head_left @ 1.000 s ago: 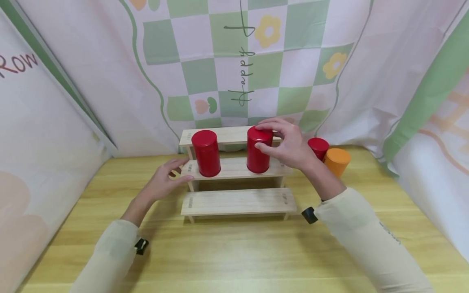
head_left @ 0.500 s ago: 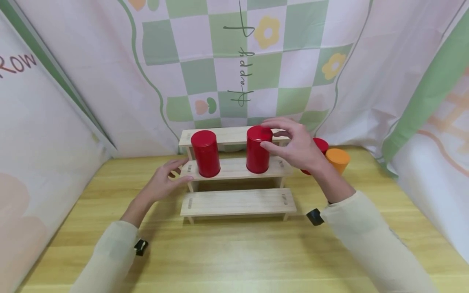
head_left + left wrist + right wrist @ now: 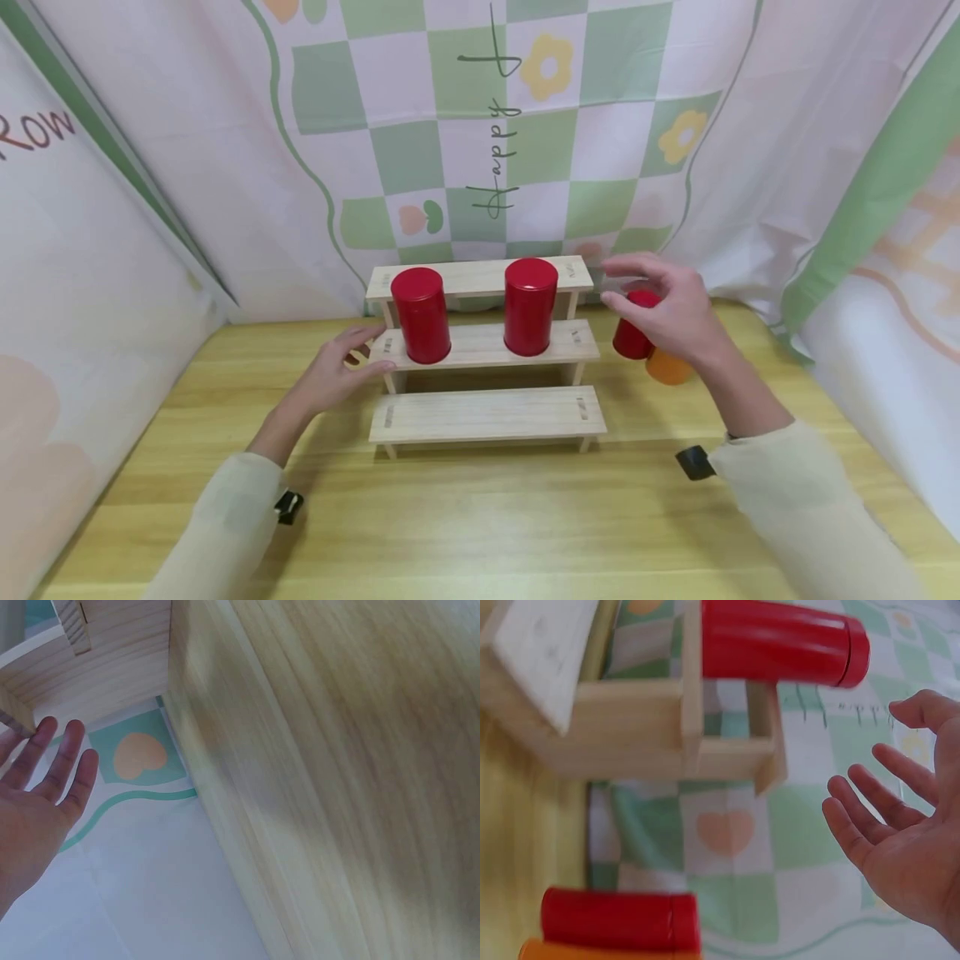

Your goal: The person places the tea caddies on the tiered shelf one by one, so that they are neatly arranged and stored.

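Note:
Two red lidded canisters stand upright on the middle tier of a pale wooden three-tier stand (image 3: pixel 483 414), the left canister (image 3: pixel 423 321) and the right canister (image 3: pixel 529 312) apart from each other. My left hand (image 3: pixel 330 377) rests at the left end of that tier, thumb at its front corner and fingers at the side. Fairly straight fingers (image 3: pixel 56 769) show beside the board in the left wrist view. My right hand (image 3: pixel 667 312) hovers right of the stand with spread fingers, holding nothing. It partly covers a third red canister (image 3: pixel 632 337) and an orange canister (image 3: pixel 667 369).
The stand sits on a wood-grain table (image 3: pixel 480 533). Behind it hangs a green-and-white checked curtain (image 3: pixel 472 125), with more printed fabric (image 3: pixel 97 333) along the left side and a curtain (image 3: pixel 885 350) on the right. The third red and orange canisters stand close together on the table.
My right hand has left the right canister on the middle tier and moved rightward, over toward the red and orange canisters. My left hand has stayed at the stand's left end.

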`<state>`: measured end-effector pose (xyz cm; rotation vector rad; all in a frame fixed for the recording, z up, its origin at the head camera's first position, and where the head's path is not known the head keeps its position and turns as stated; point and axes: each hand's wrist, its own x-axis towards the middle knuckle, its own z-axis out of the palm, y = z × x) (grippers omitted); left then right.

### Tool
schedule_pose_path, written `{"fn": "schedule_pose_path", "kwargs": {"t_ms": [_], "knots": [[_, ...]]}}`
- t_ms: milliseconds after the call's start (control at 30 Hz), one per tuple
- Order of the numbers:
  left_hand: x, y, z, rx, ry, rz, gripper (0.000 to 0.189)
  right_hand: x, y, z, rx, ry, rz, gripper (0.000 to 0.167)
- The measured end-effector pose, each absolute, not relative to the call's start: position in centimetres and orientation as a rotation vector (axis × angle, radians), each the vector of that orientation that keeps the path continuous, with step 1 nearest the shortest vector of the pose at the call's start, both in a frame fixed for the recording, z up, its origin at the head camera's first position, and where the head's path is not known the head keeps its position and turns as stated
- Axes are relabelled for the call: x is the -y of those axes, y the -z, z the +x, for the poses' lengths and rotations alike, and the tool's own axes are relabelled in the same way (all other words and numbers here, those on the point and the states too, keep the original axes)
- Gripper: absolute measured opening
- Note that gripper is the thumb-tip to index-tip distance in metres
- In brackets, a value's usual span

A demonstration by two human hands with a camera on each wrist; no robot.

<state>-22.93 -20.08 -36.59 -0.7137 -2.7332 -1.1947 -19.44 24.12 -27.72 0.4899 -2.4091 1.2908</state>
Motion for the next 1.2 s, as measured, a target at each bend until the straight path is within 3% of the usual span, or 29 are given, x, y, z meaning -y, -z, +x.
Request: {"fn": "schedule_pose_path", "kwargs": {"t_ms": [533,1000,1200], "knots": [[20.1,36.6,-22.9,2.741,1.208,-0.704,0.063,-32.1,31.4,-20.1,2.551,-1.109,0.199,0.041],[20.0,36.5,-22.8,2.734,1.218,-0.703,0.063,-34.1,33.1,-20.9,2.731,-0.974,0.101,0.058],[20.1,36.6,-22.9,2.742,1.224,-0.700,0.063,-34.8,34.1,-21.2,2.752,-0.906,0.109,0.058]]}}
